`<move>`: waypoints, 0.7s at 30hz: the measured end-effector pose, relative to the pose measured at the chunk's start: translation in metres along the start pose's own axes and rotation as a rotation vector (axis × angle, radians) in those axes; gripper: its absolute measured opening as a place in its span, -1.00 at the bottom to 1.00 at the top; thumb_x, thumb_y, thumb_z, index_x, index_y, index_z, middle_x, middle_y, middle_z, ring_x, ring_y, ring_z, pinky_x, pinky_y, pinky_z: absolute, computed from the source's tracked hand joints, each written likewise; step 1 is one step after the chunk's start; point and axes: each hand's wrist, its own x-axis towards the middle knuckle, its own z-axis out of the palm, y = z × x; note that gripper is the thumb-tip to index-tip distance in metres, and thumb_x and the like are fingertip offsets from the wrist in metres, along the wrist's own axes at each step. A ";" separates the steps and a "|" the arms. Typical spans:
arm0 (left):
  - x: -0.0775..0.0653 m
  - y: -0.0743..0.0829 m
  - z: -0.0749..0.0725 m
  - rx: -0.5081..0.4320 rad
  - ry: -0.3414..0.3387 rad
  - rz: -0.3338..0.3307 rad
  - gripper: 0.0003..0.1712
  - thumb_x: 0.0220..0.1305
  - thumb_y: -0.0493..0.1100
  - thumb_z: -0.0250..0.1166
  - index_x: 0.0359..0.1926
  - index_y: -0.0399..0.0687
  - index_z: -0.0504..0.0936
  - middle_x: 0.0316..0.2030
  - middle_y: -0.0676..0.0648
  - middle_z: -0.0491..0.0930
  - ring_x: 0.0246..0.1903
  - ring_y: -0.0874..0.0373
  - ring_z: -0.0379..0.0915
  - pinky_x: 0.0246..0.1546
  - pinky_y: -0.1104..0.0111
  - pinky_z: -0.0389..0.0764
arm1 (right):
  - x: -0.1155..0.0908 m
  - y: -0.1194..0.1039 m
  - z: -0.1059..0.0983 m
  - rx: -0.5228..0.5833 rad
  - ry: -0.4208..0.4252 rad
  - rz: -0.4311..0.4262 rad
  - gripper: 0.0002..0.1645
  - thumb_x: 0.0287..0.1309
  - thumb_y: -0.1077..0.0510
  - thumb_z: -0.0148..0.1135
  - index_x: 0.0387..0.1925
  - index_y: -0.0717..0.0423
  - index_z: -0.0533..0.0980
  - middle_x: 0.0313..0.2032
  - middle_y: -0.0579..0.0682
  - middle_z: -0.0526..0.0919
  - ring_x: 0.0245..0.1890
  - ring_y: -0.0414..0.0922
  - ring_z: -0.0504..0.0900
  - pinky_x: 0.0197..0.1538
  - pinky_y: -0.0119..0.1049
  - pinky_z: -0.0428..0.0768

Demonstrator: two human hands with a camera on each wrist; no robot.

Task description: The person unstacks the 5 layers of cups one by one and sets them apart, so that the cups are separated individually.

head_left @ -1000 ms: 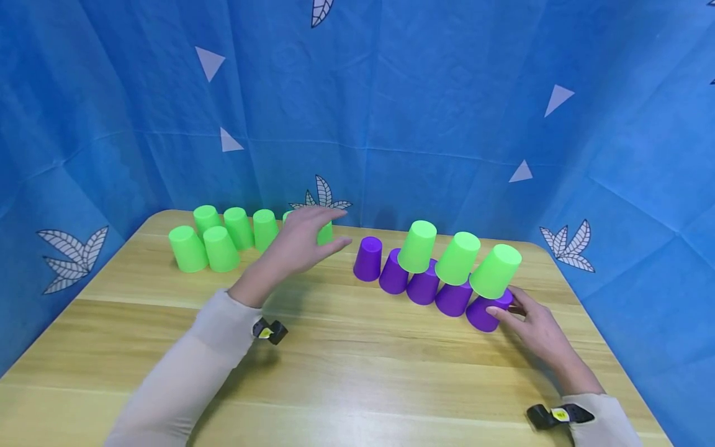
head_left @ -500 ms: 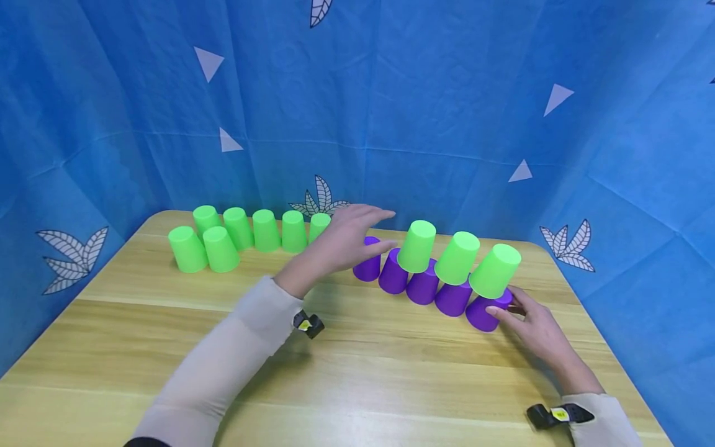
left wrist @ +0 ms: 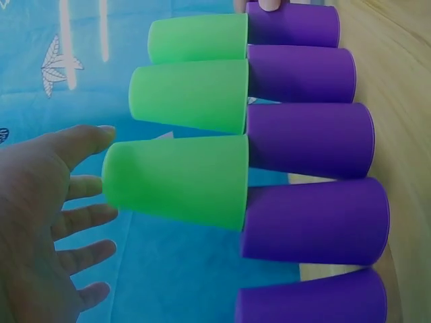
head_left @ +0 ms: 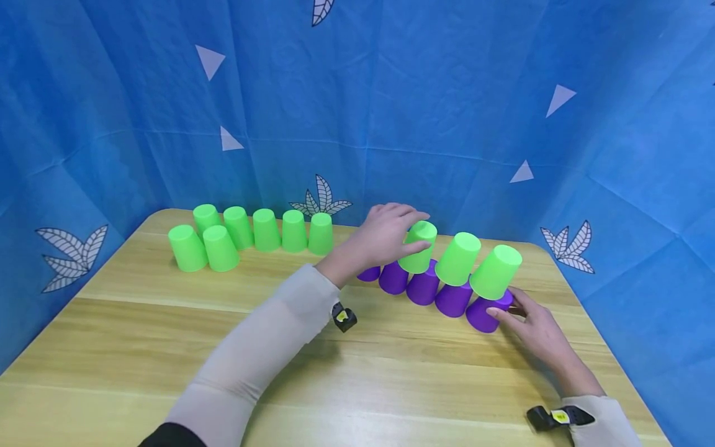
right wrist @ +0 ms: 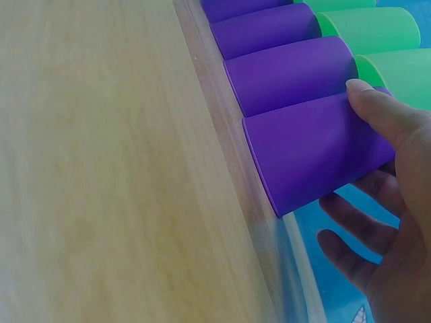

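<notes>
Several upside-down purple cups (head_left: 422, 288) stand in a slanting row on the wooden table. Three upside-down green cups (head_left: 458, 259) rest across the gaps on top of them. My left hand (head_left: 384, 236) has its fingers spread at the leftmost upper green cup (left wrist: 178, 178). In the left wrist view its thumb and fingertips are right at that cup's narrow end. The right hand (head_left: 537, 326) holds the rightmost purple cup (right wrist: 316, 148), thumb on the near side and fingers behind. The leftmost purple cup (head_left: 368, 274) is partly hidden behind my left hand.
At the back left of the table (head_left: 357, 385), several more green cups (head_left: 267, 230) stand upside down. Two of them (head_left: 221, 249) sit a little in front of the others. A blue patterned cloth (head_left: 368, 112) hangs behind and beside the table.
My left hand has moved right, from in front of the back-left green cups, past the leftmost purple cup, to the leftmost upper green cup. The right hand keeps its hold on the purple cup.
</notes>
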 end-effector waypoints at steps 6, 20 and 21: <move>0.009 0.006 0.007 0.034 -0.026 -0.032 -0.29 0.34 0.35 0.09 0.40 0.19 0.36 0.31 0.02 0.39 0.31 -0.01 0.24 0.25 0.02 0.26 | -0.001 0.000 0.000 0.013 -0.002 -0.001 -0.26 0.32 -0.09 0.22 0.34 0.26 0.30 0.09 0.32 0.55 0.03 0.30 0.56 0.07 0.21 0.48; 0.002 0.005 0.002 0.019 0.014 -0.027 -0.34 0.36 0.28 0.13 0.38 0.16 0.39 0.25 0.03 0.46 0.24 0.03 0.34 0.18 0.08 0.33 | -0.001 -0.001 0.000 0.000 0.006 -0.009 -0.27 0.32 -0.07 0.22 0.34 0.26 0.30 0.08 0.33 0.55 0.02 0.30 0.57 0.06 0.20 0.49; 0.000 0.003 0.001 0.013 0.020 -0.026 -0.34 0.35 0.28 0.14 0.38 0.16 0.39 0.25 0.04 0.46 0.24 0.02 0.33 0.19 0.08 0.33 | -0.001 0.000 0.000 -0.001 0.007 -0.011 -0.28 0.32 -0.07 0.22 0.34 0.26 0.30 0.08 0.32 0.56 0.01 0.30 0.57 0.05 0.20 0.49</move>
